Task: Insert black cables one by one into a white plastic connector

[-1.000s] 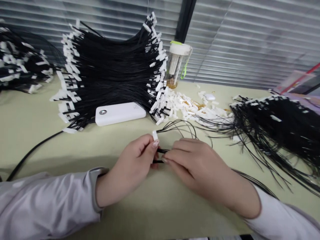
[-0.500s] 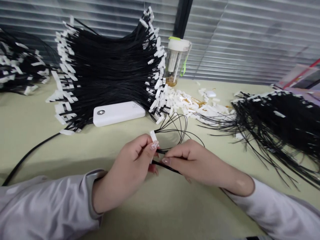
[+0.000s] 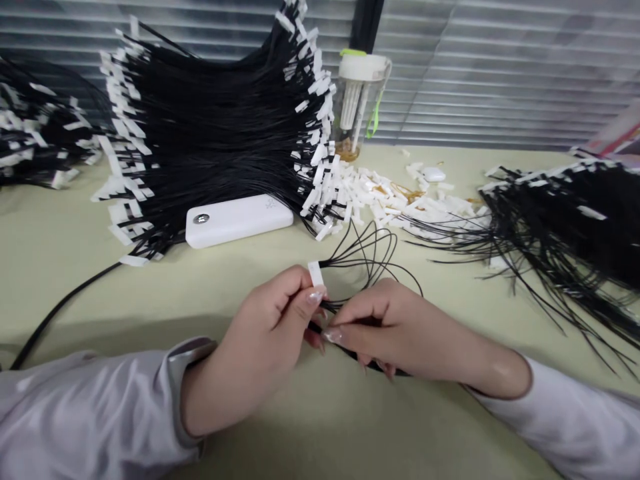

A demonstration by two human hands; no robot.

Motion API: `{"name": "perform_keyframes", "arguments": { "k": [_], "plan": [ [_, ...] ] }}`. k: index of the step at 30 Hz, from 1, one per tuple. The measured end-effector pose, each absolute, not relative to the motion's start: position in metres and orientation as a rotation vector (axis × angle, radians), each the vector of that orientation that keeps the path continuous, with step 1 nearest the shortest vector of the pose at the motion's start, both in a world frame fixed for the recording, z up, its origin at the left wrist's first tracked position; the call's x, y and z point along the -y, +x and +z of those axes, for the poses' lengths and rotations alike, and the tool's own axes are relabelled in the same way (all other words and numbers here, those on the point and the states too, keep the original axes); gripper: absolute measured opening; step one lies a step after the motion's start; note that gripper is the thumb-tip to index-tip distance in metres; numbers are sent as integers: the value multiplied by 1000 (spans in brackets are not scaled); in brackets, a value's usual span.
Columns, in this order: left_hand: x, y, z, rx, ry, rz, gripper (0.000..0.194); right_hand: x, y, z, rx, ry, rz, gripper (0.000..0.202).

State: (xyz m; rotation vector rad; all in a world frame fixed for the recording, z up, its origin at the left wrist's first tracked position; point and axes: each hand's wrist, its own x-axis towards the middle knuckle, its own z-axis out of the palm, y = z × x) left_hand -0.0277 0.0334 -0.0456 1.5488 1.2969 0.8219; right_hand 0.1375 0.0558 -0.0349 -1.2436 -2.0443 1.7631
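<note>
My left hand [image 3: 263,343] is closed in a pinch on a white connector [image 3: 315,274], which pokes up above the thumb. Several thin black wires [image 3: 373,248] leave the connector's far end and loop round to the right. My right hand [image 3: 395,327] is closed close beside the left, its thumb and forefinger pinching black wires near the connector's lower part. A thicker black strand [image 3: 353,353] passes beneath its fingers. The fingers hide exactly where the wires meet the connector's lower end.
A tall stack of black cables [image 3: 215,127] with white ends stands at the back, a white power bank [image 3: 240,220] before it. Behind loose white connectors [image 3: 395,197] is a clear bottle [image 3: 357,100]. More black wires [image 3: 575,227] lie right, another bundle [image 3: 40,133] left.
The view has shifted slightly. My right fingertips have closed in on the wires near the connector, and the right hand's lower fingers are more curled. The left hand keeps its pinch.
</note>
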Motion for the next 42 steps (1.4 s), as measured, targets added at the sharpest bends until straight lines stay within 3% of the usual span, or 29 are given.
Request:
{"name": "perform_keyframes", "arguments": {
  "k": [8, 23, 42],
  "plan": [
    [-33, -27, -46, -1333, 1585, 806, 20, -54, 136, -36, 1948, -1326, 1804, 38],
    [-33, -25, -45, -1324, 1598, 808, 21, -54, 136, -36, 2022, -1285, 1769, 31],
    [-31, -26, -45, -1323, 1626, 791, 22, -55, 135, -36, 2038, -1293, 1739, 35]
  ]
}}
